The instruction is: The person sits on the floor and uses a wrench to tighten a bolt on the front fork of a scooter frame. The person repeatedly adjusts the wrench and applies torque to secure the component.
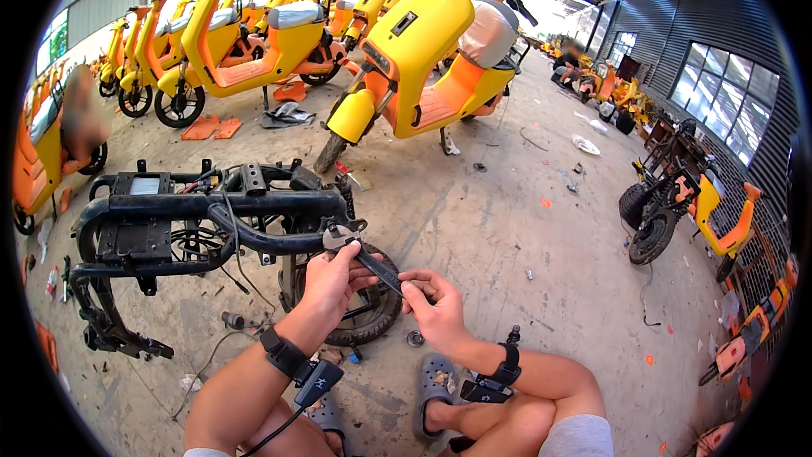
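An adjustable wrench with a dark handle and a grey metal head slants across in front of me. My left hand is closed round it just below the head. At the handle's far end my right hand pinches it between thumb and fingers. The wrench head overlaps the end of a stripped black scooter frame; I cannot tell whether its jaws grip anything. Cables and a battery-like box sit within the frame. A black-tyred wheel shows below the frame, partly behind my left hand.
A yellow scooter stands beyond the frame, with rows of others at back left. Partly dismantled scooters stand at the right. A small metal ring, a dark cylindrical part, a cable and scraps lie on the concrete floor. A person sits farther back.
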Demonstrator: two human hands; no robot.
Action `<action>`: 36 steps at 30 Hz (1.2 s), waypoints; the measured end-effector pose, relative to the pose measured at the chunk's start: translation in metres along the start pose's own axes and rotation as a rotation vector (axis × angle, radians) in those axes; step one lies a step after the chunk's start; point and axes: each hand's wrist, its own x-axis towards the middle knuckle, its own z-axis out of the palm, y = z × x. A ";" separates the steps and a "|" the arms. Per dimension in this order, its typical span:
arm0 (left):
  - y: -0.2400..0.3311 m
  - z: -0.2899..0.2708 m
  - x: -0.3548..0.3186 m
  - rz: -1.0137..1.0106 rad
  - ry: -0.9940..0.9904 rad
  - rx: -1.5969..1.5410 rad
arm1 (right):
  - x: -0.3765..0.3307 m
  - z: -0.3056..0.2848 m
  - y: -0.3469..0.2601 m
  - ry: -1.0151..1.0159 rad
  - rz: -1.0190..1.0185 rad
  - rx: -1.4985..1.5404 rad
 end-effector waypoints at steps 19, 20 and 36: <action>0.001 0.001 0.000 0.029 0.002 -0.025 | 0.001 0.001 -0.002 0.001 0.000 -0.025; 0.001 0.002 0.000 0.031 0.005 -0.020 | 0.001 0.000 -0.002 0.004 0.000 -0.025; 0.000 0.003 0.002 0.036 0.051 0.005 | 0.001 0.001 -0.004 -0.002 0.004 -0.037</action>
